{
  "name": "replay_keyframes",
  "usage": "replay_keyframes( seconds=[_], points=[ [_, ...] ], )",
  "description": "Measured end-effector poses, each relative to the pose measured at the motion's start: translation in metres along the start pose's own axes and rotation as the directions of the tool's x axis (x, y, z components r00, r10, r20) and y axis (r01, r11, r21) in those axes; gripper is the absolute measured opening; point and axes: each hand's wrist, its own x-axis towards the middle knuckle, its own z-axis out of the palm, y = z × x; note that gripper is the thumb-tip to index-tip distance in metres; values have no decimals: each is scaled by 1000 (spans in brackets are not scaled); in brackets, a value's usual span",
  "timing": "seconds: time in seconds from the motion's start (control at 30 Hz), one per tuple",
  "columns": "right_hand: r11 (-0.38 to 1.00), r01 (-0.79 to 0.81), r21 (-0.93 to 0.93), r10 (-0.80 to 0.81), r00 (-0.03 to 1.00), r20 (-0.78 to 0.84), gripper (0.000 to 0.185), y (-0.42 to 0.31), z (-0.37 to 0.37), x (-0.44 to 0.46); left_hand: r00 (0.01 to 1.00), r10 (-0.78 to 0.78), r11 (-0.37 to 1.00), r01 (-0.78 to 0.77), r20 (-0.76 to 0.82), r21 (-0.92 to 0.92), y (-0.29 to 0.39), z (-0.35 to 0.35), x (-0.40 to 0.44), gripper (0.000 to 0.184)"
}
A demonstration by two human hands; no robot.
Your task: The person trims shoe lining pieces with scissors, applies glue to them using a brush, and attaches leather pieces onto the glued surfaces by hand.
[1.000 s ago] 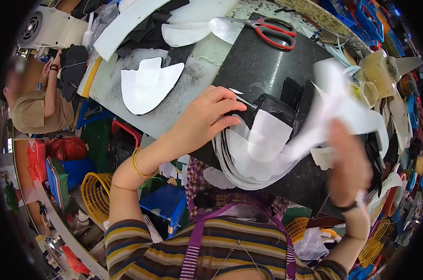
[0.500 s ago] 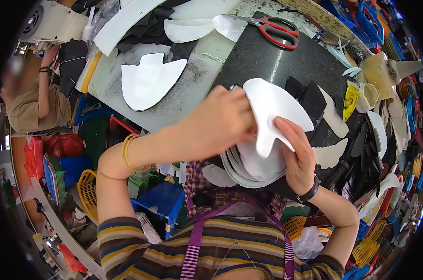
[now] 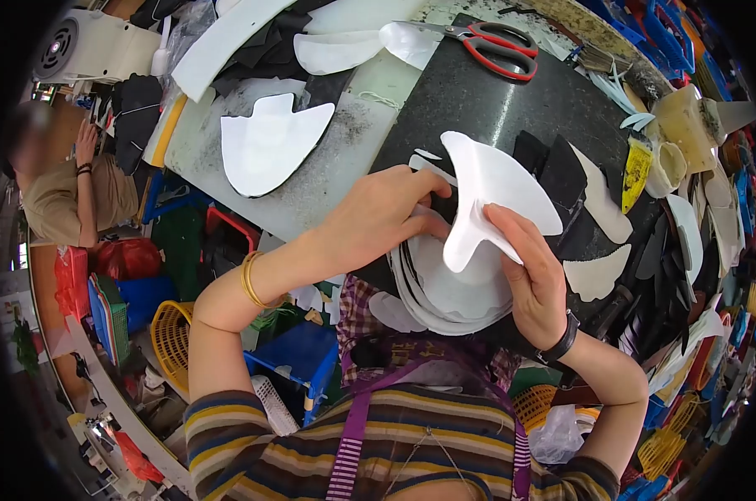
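Observation:
A curved white sheet piece with a narrow tongue is gripped at its lower right edge by my right hand, thumb beneath and fingers on top. Close to its left edge is my left hand, fingers curled, thumb and index finger apart, with no object visible between them. Under both hands lies a stack of similar white pieces, partly covered by the held one. Small white strips rest on the dark board just beyond my left hand.
Red-handled scissors lie on the black board. Another white cut piece rests on the pale board at left. Black and cream scraps, a yellow packet and a plastic container are at right. A person sits at far left.
My left hand has drawn back slightly left from the white piece's edge, its thumb and index finger now apart. My right hand still holds the piece, now tilted a little more upright.

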Motion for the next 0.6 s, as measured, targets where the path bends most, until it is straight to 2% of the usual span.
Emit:
replay_keyframes(
  seconds=[0.2,0.3,0.33,0.43,0.47,0.5,0.53,0.6],
  points=[
    [1000,-14,-8,15,1000,27,41,-2,-2,3,971,53,995,-32,-234,90,-17,14,-5,26],
    [993,-106,48,103,992,68,35,-6,-5,6,960,-30,991,65,-278,119,-23,8,-1,23],
    [986,-151,74,145,986,82,33,-9,-7,8,938,43,957,61,-345,285,-32,5,2,27],
    [880,-263,395,296,955,-24,31,-17,-23,5,829,-15,987,102,-560,125,-23,-37,2,24],
    [969,10,247,26,990,-141,25,-15,-32,2,866,-145,980,57,-479,-193,-19,-46,-1,26],
    [948,190,254,-150,975,-166,18,-14,-37,9,900,-242,868,35,-361,-494,-15,-53,-4,29],
    [895,362,260,-322,928,-186,13,-14,-42,17,931,-294,667,36,-218,-744,-12,-57,-6,32],
    [811,520,268,-538,843,-11,8,-8,-49,38,934,-338,214,194,113,-957,8,-40,7,37]
  ],
)
